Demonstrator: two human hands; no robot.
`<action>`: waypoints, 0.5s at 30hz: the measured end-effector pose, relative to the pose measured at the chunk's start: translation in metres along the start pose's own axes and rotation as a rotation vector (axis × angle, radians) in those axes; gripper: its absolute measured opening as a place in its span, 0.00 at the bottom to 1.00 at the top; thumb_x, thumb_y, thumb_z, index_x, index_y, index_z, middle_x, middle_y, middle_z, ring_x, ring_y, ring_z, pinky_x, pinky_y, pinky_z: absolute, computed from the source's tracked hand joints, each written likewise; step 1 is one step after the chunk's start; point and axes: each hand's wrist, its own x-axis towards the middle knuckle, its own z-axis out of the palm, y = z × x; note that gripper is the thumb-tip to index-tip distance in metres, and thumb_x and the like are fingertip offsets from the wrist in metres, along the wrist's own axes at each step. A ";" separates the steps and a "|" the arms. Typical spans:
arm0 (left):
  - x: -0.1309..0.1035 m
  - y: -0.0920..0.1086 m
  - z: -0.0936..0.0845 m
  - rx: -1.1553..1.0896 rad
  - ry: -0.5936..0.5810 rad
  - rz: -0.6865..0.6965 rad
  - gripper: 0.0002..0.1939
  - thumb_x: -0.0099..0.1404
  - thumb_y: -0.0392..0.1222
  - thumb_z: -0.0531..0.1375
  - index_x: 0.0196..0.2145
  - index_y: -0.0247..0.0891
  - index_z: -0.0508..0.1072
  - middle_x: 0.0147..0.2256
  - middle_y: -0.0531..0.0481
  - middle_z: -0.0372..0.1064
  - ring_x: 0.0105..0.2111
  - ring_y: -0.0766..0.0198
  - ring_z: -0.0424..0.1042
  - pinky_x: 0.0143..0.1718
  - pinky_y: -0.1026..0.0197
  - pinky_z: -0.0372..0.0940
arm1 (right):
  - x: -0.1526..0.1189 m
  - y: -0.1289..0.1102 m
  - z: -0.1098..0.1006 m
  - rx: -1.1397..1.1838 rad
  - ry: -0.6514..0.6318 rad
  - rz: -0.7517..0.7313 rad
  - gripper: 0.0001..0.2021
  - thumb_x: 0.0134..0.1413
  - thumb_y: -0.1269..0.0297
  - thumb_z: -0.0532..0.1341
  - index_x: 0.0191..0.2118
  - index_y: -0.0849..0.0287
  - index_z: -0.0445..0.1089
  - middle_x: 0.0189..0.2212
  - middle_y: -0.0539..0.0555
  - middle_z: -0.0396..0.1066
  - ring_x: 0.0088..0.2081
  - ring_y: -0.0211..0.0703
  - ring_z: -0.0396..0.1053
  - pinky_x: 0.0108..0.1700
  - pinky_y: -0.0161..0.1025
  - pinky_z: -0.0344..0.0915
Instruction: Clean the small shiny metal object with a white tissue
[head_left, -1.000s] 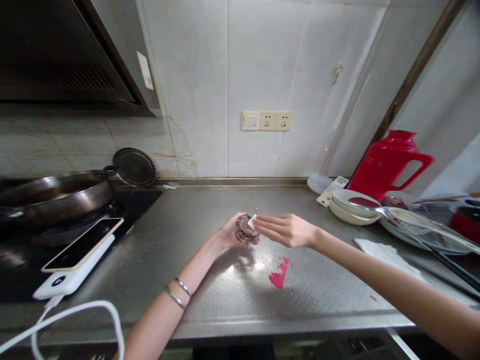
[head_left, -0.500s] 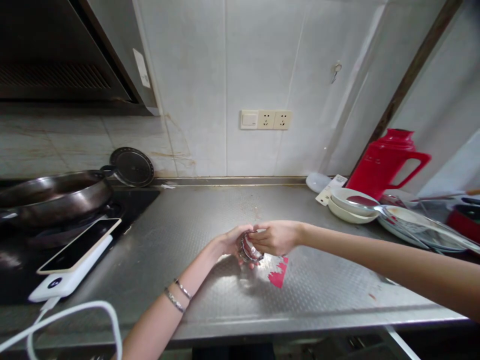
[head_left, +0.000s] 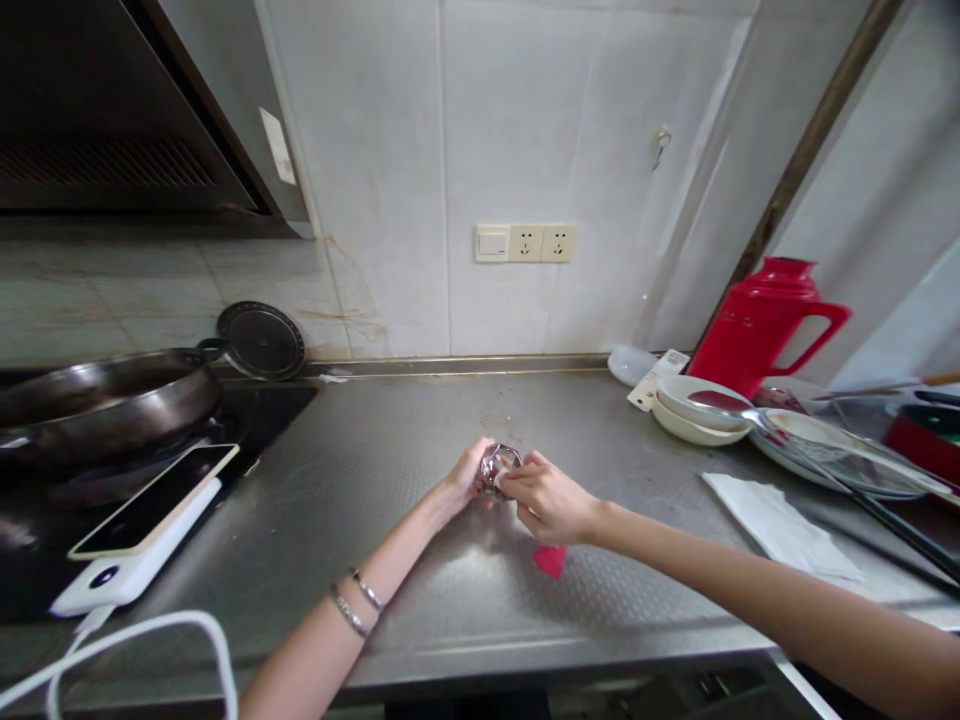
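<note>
Above the steel counter (head_left: 420,590), my left hand (head_left: 466,474) is wrapped round a small, shiny, round cup-like object (head_left: 498,460). Its material, glass or metal, I cannot make out. Its opening tilts up toward me. The fingers of my right hand (head_left: 551,498) are pinched together at the near side of that opening; whatever they hold, if anything, is hidden. Just below my right hand a pinkish-red flat piece (head_left: 550,561) lies on the counter, partly covered by the hand.
At left, a pan (head_left: 112,405) sits on the black stove with a phone (head_left: 157,500) and a white power bank (head_left: 135,560) in front. At right are a red thermos (head_left: 757,325), stacked bowls (head_left: 697,430), a plate of utensils (head_left: 825,455) and a folded white tissue (head_left: 780,525).
My right hand has shifted slightly down and right, its forearm lower, uncovering the white tissue and hiding more of the red piece. The cup-like object's opening now faces more upward.
</note>
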 end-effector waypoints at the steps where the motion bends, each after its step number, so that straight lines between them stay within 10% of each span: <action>1: 0.001 -0.001 0.000 -0.002 0.039 0.037 0.24 0.64 0.54 0.45 0.32 0.32 0.71 0.17 0.52 0.64 0.12 0.67 0.61 0.11 0.66 0.53 | 0.001 -0.004 0.002 0.067 0.035 0.058 0.09 0.45 0.76 0.53 0.32 0.61 0.68 0.29 0.55 0.74 0.34 0.44 0.69 0.41 0.42 0.57; 9: -0.001 0.001 -0.001 -0.155 0.072 0.176 0.23 0.63 0.53 0.46 0.31 0.31 0.71 0.20 0.47 0.69 0.12 0.66 0.62 0.11 0.65 0.51 | 0.015 -0.020 0.011 0.583 0.350 0.382 0.10 0.56 0.66 0.55 0.30 0.57 0.74 0.28 0.51 0.77 0.30 0.42 0.70 0.41 0.40 0.61; 15: -0.008 0.011 -0.006 -0.259 0.033 0.081 0.23 0.61 0.54 0.49 0.38 0.32 0.71 0.24 0.44 0.73 0.19 0.57 0.72 0.11 0.66 0.52 | 0.014 0.015 0.015 1.076 0.611 0.622 0.16 0.52 0.52 0.62 0.34 0.61 0.75 0.31 0.54 0.77 0.33 0.46 0.73 0.36 0.39 0.67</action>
